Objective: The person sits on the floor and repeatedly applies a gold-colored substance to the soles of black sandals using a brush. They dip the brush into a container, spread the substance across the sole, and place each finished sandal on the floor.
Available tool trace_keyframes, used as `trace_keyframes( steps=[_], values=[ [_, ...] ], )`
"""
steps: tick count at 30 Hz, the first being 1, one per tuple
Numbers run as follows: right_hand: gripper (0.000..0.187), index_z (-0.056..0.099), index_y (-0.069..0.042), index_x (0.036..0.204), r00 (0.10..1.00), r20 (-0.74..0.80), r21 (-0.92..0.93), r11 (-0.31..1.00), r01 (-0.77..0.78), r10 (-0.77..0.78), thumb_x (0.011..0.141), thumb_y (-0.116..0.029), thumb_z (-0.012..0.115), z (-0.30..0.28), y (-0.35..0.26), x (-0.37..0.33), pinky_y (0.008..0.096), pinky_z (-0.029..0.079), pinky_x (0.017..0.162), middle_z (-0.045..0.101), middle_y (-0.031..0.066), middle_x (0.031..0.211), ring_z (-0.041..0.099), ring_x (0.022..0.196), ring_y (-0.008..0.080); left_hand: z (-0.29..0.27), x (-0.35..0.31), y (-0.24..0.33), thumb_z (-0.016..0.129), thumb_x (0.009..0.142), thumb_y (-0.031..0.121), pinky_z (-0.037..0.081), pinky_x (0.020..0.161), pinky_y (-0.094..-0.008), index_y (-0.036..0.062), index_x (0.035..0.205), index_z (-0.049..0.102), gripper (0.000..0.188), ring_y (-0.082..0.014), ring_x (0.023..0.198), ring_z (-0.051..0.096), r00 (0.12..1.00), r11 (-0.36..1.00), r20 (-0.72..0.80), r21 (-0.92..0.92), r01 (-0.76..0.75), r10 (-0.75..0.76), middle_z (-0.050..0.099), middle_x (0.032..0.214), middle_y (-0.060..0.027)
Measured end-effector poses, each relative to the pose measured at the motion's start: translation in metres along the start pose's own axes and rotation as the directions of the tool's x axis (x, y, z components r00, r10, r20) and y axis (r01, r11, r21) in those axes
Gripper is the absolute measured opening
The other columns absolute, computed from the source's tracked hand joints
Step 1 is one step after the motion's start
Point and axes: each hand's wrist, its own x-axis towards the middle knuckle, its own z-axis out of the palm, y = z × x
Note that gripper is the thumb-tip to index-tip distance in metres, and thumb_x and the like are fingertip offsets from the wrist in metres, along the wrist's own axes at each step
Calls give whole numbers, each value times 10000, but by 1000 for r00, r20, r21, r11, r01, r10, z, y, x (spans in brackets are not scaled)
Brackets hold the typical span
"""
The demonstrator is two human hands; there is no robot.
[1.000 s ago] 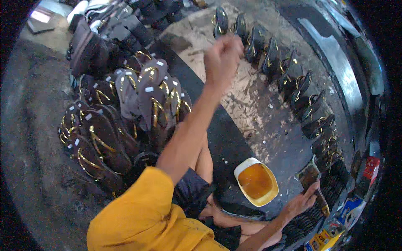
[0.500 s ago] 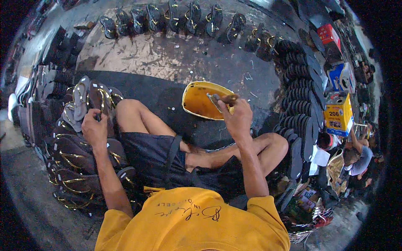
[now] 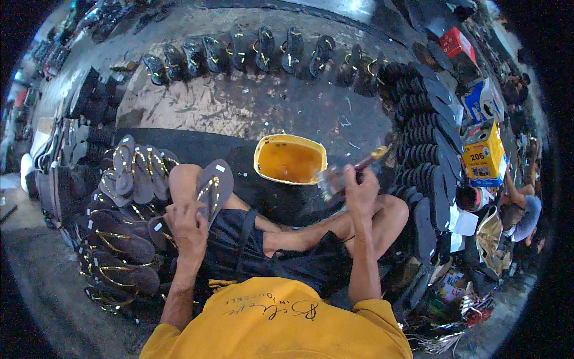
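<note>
Your left hand (image 3: 188,222) clasps a dark, flat, gold-strapped sandal (image 3: 216,190), your right hand (image 3: 361,191) grips a brown-handled brush (image 3: 369,160): seemingly a brushing step, calling for a steady hold.

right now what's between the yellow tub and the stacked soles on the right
In the head view, the right hand holding a brush-like tool shows between them.

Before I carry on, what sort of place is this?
Most likely a footwear workshop: gold-strapped sandals are lined up ahead, dark soles are stacked at the right, and the right hand holds what looks like a brush near a tub of amber liquid.
</note>
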Motion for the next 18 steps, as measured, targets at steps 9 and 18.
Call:
trace_keyframes(
  steps=[9, 18],
  values=[
    [439, 676, -26, 1203, 982, 39, 826, 547, -137, 187, 924, -358, 750, -22, -21, 18, 393, 538, 838, 719, 80, 1009, 669, 1003, 224, -1, 25, 21, 683, 872, 87, 510, 1014, -438, 17, 1243, 711, 378, -353, 1194, 624, 989, 753, 146, -648, 116, -27, 637, 1379, -137],
    [248, 756, -87, 1013, 709, 73, 456, 655, 602, -702, 797, -125, 873, 19, -146, -36, 355, 544, 760, 720, 63, 920, 682, 850, 233, 17, 15, 88, 518, 1025, 426, 566, 1003, -482, 12, 1361, 569, 535, -281, 1167, 673, 845, -644, 434, -557, 524, 311, 657, 1324, -167]
  ],
)
